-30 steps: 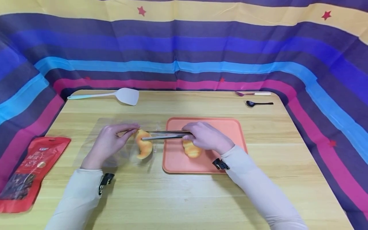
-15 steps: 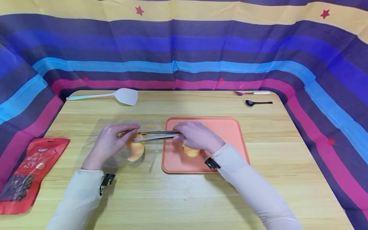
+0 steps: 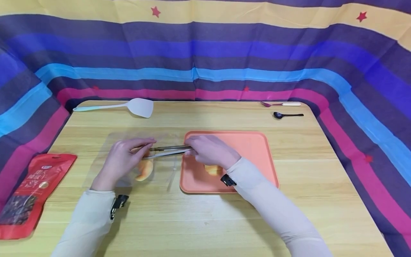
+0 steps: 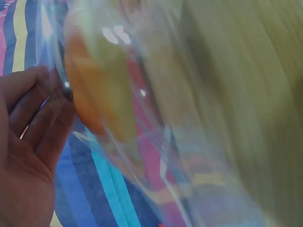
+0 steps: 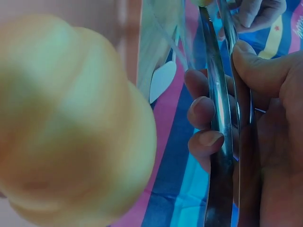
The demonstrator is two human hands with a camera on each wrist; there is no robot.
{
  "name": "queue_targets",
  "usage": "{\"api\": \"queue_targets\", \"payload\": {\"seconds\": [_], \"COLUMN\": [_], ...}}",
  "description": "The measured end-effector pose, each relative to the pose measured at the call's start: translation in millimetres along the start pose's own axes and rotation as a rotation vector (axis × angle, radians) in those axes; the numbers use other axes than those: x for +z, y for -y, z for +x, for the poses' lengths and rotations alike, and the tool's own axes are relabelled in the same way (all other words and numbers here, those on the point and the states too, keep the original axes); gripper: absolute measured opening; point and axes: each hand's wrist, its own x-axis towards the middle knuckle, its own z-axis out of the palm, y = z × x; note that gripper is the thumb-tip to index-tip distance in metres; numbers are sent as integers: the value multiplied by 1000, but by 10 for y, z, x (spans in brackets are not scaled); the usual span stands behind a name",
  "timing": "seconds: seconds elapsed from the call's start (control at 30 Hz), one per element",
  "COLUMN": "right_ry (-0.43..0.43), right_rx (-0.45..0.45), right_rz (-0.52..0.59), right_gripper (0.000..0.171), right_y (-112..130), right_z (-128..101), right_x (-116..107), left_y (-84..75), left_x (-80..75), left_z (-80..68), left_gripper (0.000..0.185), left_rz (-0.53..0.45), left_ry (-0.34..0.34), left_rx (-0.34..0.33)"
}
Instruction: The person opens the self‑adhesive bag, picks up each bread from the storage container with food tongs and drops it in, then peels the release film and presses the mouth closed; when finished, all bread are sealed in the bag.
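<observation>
From the head view, the right hand (image 3: 210,151) grips metal tongs (image 3: 167,151) that reach into a clear bag (image 3: 128,157) on the counter (image 3: 205,214); the left hand (image 3: 120,160) pinches the bag's mouth, a bread roll (image 3: 144,170) inside. Another roll (image 3: 212,170) lies on the orange tray (image 3: 253,150).

Left wrist view: fingers (image 4: 28,109) touch the bag (image 4: 156,142) around the roll (image 4: 94,90).

Right wrist view: fingers (image 5: 206,113) curl round the tongs (image 5: 220,118), beside the tray's roll (image 5: 66,123).
</observation>
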Motion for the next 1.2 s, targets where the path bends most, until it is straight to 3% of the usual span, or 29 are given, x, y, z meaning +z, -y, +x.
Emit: {"api": "queue_targets", "payload": {"seconds": [0.27,0.77,0.97,1.2], "right_ry": [-6,14,21,16], "right_rx": [-28,-28,-20,-6], "right_rz": [-32,-84,-117,-133], "right_gripper": [15,15,20,21], "right_y": [43,167,236,269], "right_z": [105,280,347,386], "right_x": [47,60,98,130], "left_y": [-50,-116,-109,-112], "left_x": [8,79,103,101], "left_z": [17,39,33,29], "left_gripper": [24,25,23,21], "left_rz": [65,72,98,131], "left_ry": [-42,-109,-125,-141], "left_rx": [49,153,155,106]}}
